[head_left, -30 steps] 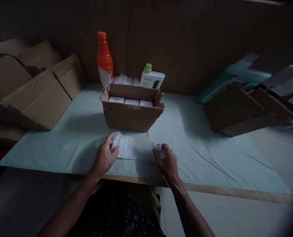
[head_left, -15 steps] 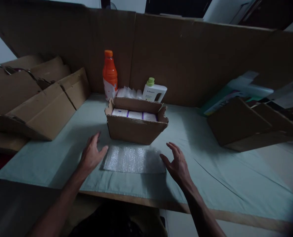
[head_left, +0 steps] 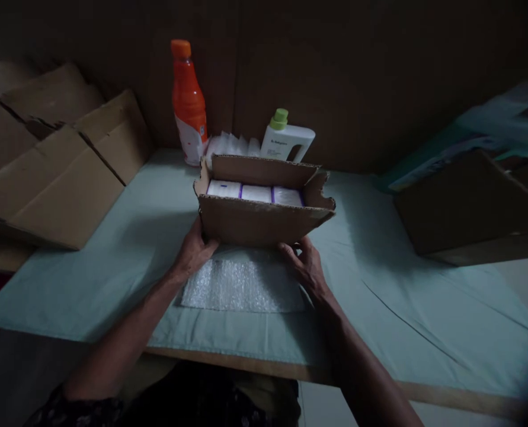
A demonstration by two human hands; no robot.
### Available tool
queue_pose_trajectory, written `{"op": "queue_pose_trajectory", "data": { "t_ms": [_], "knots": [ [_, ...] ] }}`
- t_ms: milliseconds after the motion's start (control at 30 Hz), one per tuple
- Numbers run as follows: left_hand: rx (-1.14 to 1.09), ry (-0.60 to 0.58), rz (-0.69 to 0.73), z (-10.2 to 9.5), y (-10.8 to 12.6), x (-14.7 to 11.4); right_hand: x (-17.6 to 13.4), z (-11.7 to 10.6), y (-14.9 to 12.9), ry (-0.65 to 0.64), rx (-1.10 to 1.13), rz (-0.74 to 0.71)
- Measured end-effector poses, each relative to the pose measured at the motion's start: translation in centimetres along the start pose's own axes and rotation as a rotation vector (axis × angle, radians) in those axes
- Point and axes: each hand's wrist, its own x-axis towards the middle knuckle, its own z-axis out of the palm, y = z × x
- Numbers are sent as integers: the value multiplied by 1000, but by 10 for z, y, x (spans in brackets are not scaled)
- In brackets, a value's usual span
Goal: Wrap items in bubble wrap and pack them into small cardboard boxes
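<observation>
Carton [head_left: 255, 223] in half-closed two-handed grip [head_left: 194, 251] [head_left: 309, 268]

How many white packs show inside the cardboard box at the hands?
3, in one row: left pack, middle pack, right pack. More may be hidden below.

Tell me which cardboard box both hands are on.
The middle box, with white packs showing in its open top: the left hand and right hand hold its lower corners. No hand touches the left boxes or the right box.
</observation>
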Motion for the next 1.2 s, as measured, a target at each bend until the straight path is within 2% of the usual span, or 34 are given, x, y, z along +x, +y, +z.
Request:
{"op": "queue_pose_trajectory", "data": {
  "t_ms": [33, 100, 167, 200, 233, 300, 367, 433, 500, 567, 667, 767, 833, 900, 1000, 1100, 1200],
  "knots": [
    [36, 7, 16, -2, 2, -2, -3, -7, 2, 2, -38, -5],
    [149, 92, 72, -8, 8, -15, -15, -21, 3, 63, -149, -50],
    [293, 169, 176, -11, 16, -40, -35, -27, -4, 153, -261, -122],
    [358, 154, 243, -10, 20, -54, -46, -25, -10, 176, -297, -164],
    [409, 90, 315, -7, 24, -69, -58, -18, -18, 162, -319, -216],
    [486, -124, 435, 0, 27, -94, -76, 5, -36, 24, -351, -337],
    [582, -316, 483, 5, 22, -109, -88, 30, -47, -176, -401, -439],
    [698, -403, 476, 1, 8, -116, -97, 43, -44, -307, -472, -476],
    [782, -405, 456, -12, -7, -119, -106, 35, -25, -295, -538, -436],
    [801, -387, 444, -31, -19, -121, -118, 10, 1, -192, -584, -350],
    [705, -332, 420, -55, -23, -120, -130, -34, 29, 17, -600, -223],
    [498, -150, 323, -63, -13, -101, -119, -54, 31, 146, -528, -192],
    [346, -19, 239, -55, -4, -77, -95, -50, 22, 152, -404, -196],
    [192, 55, 154, -41, 5, -50, -64, -37, 13, 130, -244, -163],
    [-36, 26, 74, -17, 16, -19, -24, -13, 3, 43, -45, -79],
    [-142, -30, 84, -5, 22, -14, -12, 3, 0, -32, 49, -82],
    [-115, 8, 70, -6, 21, -29, -20, 10, -1, -26, 76, -119]
  ]
}}
